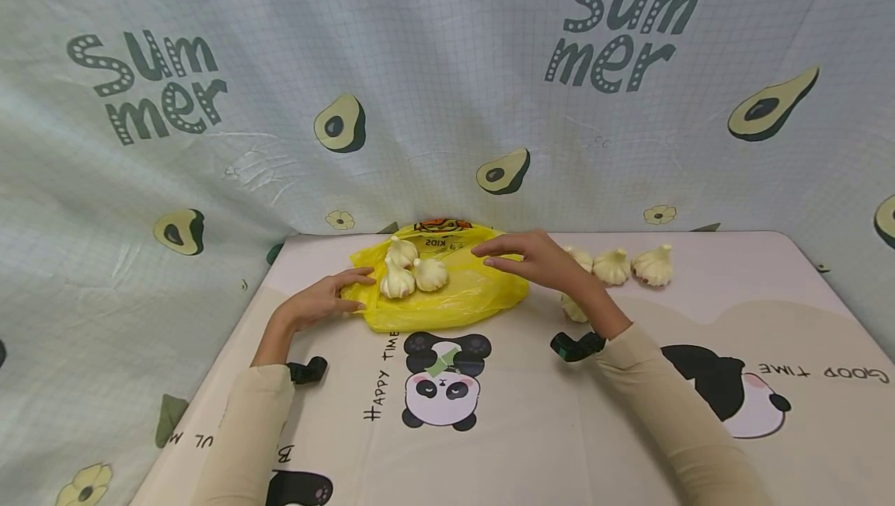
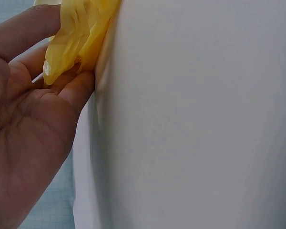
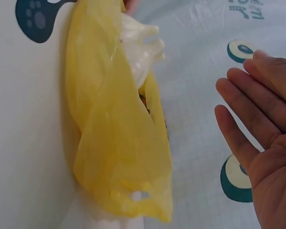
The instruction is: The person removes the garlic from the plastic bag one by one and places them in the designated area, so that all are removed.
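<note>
Resting on the table, the left hand (image 1: 318,305) pinches the near-left edge of a yellow plastic bag (image 1: 447,296) between thumb and fingers; the left wrist view shows a fold of the yellow film caught against the fingers (image 2: 74,86) while the palm lies flat on the cloth. The right hand (image 1: 534,257) hovers over the bag's right side with its fingers straight and spread, palm down, holding nothing; in the right wrist view its open palm (image 3: 262,143) stands clear of the bag's crumpled film (image 3: 119,143).

Three garlic bulbs (image 1: 409,271) sit together on top of the bag, toward its left half, touching one another. The bag lies flat near the far middle of the table, just beyond a printed panda (image 1: 442,382) on the tablecloth (image 1: 531,428).

More garlic bulbs (image 1: 632,265) lie on the cloth to the right of the bag, behind and beside the right wrist, with one (image 1: 573,308) partly hidden under that wrist. Both forearms wear cream sleeves (image 1: 671,405) with dark wrist straps (image 1: 576,345). A pale curtain (image 1: 433,78) printed with avocados and the word "Summer" hangs behind the table.
</note>
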Action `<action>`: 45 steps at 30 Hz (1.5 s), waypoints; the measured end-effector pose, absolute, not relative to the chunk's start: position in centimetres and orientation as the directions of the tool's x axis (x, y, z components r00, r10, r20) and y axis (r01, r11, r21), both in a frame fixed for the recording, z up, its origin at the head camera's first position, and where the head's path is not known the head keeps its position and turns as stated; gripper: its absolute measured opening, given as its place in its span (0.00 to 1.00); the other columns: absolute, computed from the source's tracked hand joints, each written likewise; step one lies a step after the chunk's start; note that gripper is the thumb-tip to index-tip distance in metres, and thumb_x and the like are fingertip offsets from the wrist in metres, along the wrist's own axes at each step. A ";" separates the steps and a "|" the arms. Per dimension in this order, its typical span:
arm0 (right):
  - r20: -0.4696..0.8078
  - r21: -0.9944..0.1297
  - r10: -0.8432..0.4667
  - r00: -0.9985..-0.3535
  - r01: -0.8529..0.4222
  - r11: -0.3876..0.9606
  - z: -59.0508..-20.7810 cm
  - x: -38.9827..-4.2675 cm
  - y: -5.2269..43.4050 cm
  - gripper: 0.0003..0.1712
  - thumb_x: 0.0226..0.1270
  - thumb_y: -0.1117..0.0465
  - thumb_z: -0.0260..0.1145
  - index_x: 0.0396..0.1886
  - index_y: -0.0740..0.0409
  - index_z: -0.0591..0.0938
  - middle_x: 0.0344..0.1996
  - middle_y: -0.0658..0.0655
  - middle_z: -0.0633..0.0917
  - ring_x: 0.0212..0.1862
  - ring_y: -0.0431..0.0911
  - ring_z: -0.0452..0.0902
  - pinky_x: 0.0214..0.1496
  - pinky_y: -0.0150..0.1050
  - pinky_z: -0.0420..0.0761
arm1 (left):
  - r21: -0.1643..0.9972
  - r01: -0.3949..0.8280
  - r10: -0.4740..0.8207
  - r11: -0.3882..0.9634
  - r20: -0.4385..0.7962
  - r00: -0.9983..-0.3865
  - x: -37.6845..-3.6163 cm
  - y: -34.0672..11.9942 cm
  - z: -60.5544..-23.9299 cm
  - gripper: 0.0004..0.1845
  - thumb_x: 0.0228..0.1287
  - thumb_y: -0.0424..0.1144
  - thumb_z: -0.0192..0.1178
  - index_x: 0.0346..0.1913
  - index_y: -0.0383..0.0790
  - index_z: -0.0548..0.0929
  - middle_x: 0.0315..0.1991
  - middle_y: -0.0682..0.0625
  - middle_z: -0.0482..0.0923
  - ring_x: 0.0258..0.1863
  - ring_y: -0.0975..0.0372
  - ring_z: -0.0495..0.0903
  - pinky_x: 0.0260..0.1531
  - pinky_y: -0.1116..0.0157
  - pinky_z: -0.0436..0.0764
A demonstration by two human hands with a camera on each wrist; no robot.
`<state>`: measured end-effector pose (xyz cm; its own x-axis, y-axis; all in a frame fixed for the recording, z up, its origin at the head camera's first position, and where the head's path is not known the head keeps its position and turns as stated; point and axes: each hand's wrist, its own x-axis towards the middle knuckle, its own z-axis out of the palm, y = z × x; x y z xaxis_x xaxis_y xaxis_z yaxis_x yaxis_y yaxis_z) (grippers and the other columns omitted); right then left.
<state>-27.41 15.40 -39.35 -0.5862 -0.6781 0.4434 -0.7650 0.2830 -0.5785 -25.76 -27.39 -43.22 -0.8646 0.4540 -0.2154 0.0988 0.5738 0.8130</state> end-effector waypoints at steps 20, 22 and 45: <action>0.346 -0.552 -0.797 -0.494 -0.794 0.253 -39.9 -31.8 8.1 0.17 0.72 0.60 0.67 0.57 0.60 0.87 0.53 0.55 0.88 0.54 0.47 0.85 0.55 0.36 0.84 | 0.803 0.087 0.446 0.589 -0.234 -0.864 -25.7 -27.3 -43.1 0.28 0.67 0.31 0.64 0.69 0.31 0.73 0.81 0.40 0.50 0.80 0.40 0.37 0.75 0.37 0.42; 0.323 -0.558 -0.810 -0.490 -0.790 0.255 -40.1 -32.4 7.6 0.17 0.73 0.61 0.67 0.57 0.61 0.86 0.53 0.56 0.88 0.54 0.46 0.85 0.55 0.35 0.84 | 0.802 0.086 0.446 0.592 -0.236 -0.863 -25.7 -27.3 -43.1 0.28 0.67 0.31 0.64 0.69 0.31 0.73 0.81 0.40 0.50 0.80 0.40 0.37 0.75 0.37 0.42; 0.187 -0.578 -0.878 -0.441 -0.772 0.265 -41.3 -34.7 4.0 0.18 0.69 0.58 0.71 0.56 0.56 0.87 0.49 0.50 0.90 0.42 0.37 0.83 0.47 0.29 0.82 | 0.805 0.089 0.453 0.586 -0.235 -0.860 -25.6 -27.3 -43.1 0.27 0.68 0.32 0.64 0.69 0.31 0.73 0.81 0.39 0.51 0.80 0.40 0.38 0.75 0.36 0.42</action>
